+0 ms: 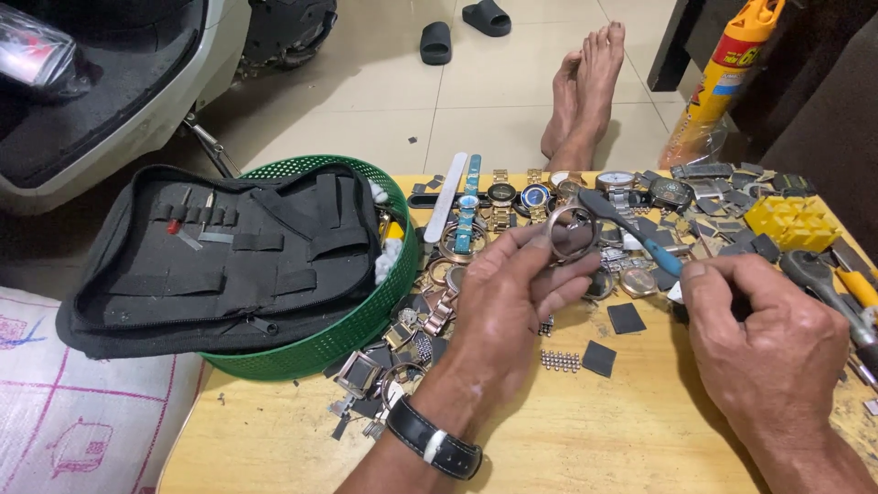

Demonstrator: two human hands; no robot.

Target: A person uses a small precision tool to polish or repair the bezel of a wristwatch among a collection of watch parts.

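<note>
My left hand (512,302) holds a round metal watch case ring (569,233) up between thumb and fingers above the wooden table (549,430). My right hand (768,338) grips a blue-handled tool (631,230) whose dark tip reaches toward the ring. A black wristwatch sits on my left wrist (434,441). Loose watch parts, small dark squares (626,317) and a short metal band link strip (560,360) lie under the hands.
A green basket (343,329) holding an open black tool pouch (229,256) sits at the left. Several watches (530,194) line the far edge. A yellow block (792,221), a metal tool (828,284), an orange bottle (727,78), a person's bare feet (585,91) and a scooter (119,82) surround the table.
</note>
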